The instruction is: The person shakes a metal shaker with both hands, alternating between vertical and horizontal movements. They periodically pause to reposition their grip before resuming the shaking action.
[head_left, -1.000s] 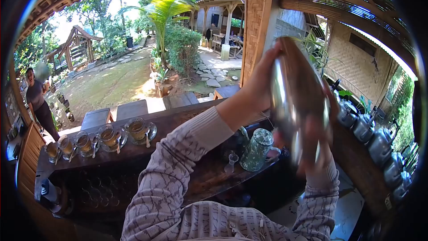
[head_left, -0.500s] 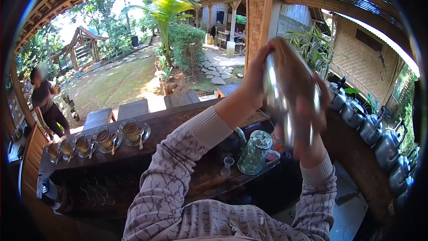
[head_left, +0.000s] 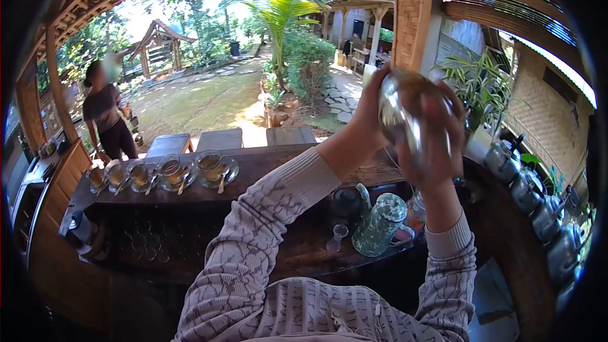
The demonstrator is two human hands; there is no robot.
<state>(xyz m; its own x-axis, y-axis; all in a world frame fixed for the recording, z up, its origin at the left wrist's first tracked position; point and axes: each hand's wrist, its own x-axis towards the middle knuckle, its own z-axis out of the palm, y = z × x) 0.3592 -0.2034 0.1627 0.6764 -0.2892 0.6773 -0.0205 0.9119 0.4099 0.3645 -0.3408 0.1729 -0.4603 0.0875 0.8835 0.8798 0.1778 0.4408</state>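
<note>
Above the right part of the desk [head_left: 266, 157], your left hand [head_left: 370, 114] and right hand [head_left: 437, 136] curl partly closed around a shiny metal vessel [head_left: 400, 107], forearms angled upward. Blur obscures the right fingertips and the vessel's outline. Nearer stands a speckled jug [head_left: 380, 227]; glasses [head_left: 171, 168] line the left.

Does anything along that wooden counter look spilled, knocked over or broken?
Nothing stands out. The glass cups stand upright in a row, and I see no spill around the speckled jug. The shiny metal vessel held up is too blurred to check for dents.
</note>
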